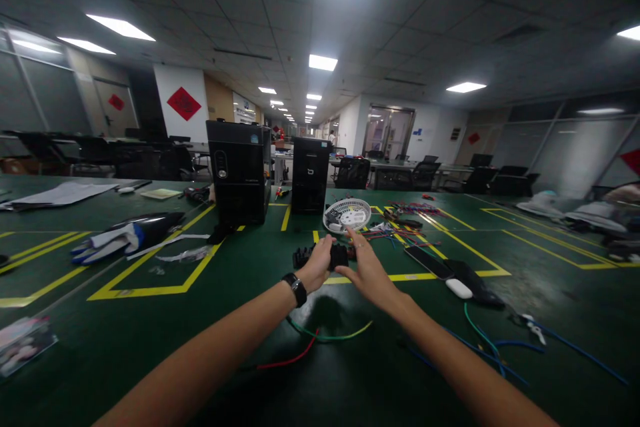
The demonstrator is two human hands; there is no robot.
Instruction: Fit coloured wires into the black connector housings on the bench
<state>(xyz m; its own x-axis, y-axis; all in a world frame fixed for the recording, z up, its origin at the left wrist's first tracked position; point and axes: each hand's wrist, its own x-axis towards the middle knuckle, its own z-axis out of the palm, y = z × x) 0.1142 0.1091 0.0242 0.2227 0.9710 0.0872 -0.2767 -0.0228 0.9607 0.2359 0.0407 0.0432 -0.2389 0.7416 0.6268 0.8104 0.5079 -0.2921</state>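
Observation:
A small black ridged block (pixel 339 256) is held just above the green table, in the middle of the view. My left hand (pixel 320 264), with a black watch on its wrist, is closed around the block's middle, and the slotted left end sticks out beyond it. My right hand (pixel 369 269) is at the block's right end, its thumb by the lower edge and its fingers curving over the far side. Their tips are partly hidden. Below the hands lie a green-yellow wire (pixel 345 337) and a red wire (pixel 290 361).
Two black computer towers (pixel 237 177) (pixel 310 177) stand beyond the hands. A white basket (pixel 347 215) sits near loose coloured wires (pixel 415 210). On the right are a phone (pixel 428 261), a white case (pixel 459 289) and blue wires (pixel 520 345); gloves (pixel 113 243) lie left.

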